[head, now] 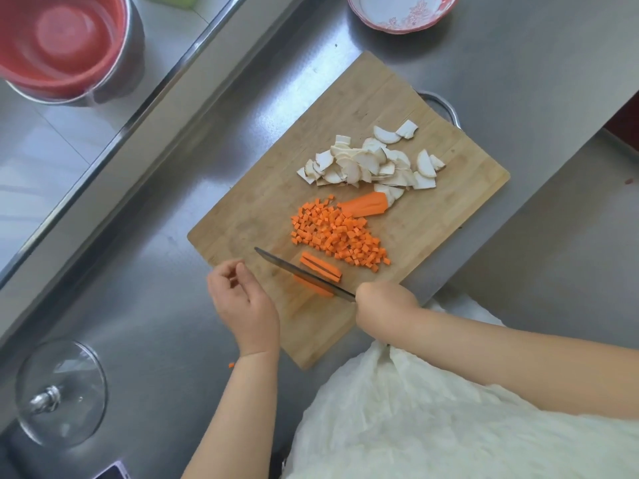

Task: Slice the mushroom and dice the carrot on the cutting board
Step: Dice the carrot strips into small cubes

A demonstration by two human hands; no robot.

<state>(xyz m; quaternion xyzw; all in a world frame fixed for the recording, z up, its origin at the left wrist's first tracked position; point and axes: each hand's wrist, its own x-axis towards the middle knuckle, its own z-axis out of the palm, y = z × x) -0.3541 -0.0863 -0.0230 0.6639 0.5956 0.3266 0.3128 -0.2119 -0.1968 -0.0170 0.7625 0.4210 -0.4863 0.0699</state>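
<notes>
Step in hand: the person is cutting the carrot sticks [321,267] on the cutting board [349,108]; dicing is still going on, judging by the uncut strips.
Right hand [383,302]: its grip is clamping the knife [304,275] by the handle, with the blade running along the strips.
Left hand [242,299]: hovering just beside the board's near-left edge, fingers loosely curled, holding nothing.
Doing it well: the left hand should be pinning the strips, fingertips tucked back, before the next cut; the strips want bunching and crosswise cuts.
Long axis: the sticks are lying flat, pointing from upper left to lower right in view, nearly parallel to the blade.
Still uncut: a carrot half [363,205] is waiting between the carrot dice [340,235] and the mushroom slices [371,160].
Worktop [484,81]: carrying the board.
</notes>
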